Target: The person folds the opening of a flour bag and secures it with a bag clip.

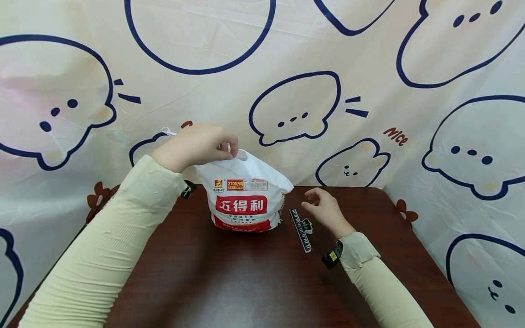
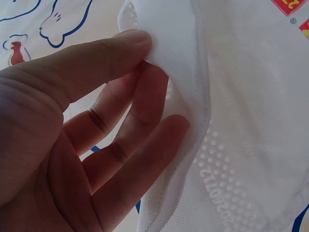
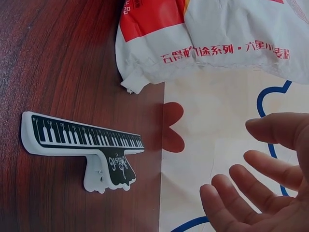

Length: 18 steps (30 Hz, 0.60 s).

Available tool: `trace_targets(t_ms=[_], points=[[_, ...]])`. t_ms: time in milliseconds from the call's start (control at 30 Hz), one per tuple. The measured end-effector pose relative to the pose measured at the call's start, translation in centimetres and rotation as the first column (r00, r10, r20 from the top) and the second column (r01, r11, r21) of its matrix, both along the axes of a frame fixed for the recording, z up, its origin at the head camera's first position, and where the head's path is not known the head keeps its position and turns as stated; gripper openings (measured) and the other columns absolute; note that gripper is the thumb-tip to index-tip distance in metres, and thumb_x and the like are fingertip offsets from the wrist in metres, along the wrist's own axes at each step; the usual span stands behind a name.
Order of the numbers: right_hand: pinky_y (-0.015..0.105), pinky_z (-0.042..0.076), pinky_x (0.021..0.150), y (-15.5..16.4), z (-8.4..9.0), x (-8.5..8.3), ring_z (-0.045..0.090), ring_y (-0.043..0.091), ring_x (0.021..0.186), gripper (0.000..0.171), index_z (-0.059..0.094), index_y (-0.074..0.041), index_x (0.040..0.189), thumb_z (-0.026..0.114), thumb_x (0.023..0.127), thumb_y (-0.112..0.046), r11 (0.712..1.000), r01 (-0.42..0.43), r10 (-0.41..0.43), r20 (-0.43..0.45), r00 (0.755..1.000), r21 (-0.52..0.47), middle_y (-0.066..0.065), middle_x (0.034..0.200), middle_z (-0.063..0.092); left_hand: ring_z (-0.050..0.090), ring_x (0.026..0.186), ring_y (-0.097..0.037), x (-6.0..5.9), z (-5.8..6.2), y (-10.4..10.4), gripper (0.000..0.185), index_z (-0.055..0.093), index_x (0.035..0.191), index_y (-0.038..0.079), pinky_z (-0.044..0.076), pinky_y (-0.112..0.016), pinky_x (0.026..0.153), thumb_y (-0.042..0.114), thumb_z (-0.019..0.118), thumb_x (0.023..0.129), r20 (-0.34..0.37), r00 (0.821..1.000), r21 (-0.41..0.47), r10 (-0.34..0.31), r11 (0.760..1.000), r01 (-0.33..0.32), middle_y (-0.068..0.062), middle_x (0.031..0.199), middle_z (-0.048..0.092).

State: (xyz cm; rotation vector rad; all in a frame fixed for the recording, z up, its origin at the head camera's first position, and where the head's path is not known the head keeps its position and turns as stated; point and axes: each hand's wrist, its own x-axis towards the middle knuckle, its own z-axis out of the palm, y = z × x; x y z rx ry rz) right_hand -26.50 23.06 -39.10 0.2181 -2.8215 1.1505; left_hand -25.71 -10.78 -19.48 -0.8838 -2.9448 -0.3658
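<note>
White plastic bag stands at table centre; left hand pinches its top edge; black piano-key clip, long axis 11-to-5, lies at 9 o'clock of right hand (nearer, loosely open, empty).

A: Obstacles on the table?

B: Two. White bag, upright at the rear centre, its top pinched by the left hand. Piano-key clip, flat, just right of the bag.

A: Free passage?

B: Bare wood across the front; the right hand hovers with fingers loose beside the clip, narrow gap between clip and bag.
</note>
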Motion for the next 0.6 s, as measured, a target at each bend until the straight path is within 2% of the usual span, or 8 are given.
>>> trace_targets(t_ms=[333,600], points=[[0.048,0.054,0.086,-0.04,-0.04,-0.10,0.062,0.033,0.106,0.035,0.061,0.000,0.125,0.069,0.096,-0.017,1.000,-0.014,0.014,0.053,0.998,0.001,0.019,0.119,0.064,0.065,0.094,-0.029,0.13,-0.07,-0.42,0.009,0.073,0.103,0.014,0.058,-0.048,0.082,0.012,0.070,0.095,-0.002,1.000,0.009,0.008,1.000,-0.008,-0.012,0.104,0.071],[0.047,0.052,0.085,0.03,-0.55,-0.14,0.061,0.032,0.102,0.036,0.061,0.001,0.126,0.068,0.096,-0.018,0.999,0.015,-0.020,0.113,0.993,0.038,0.020,0.118,0.064,0.064,0.094,-0.028,0.27,0.11,-0.29,0.009,0.073,0.103,0.015,0.058,-0.046,0.081,0.013,0.069,0.096,-0.006,1.000,-0.004,0.005,1.000,-0.005,-0.009,0.104,0.072]])
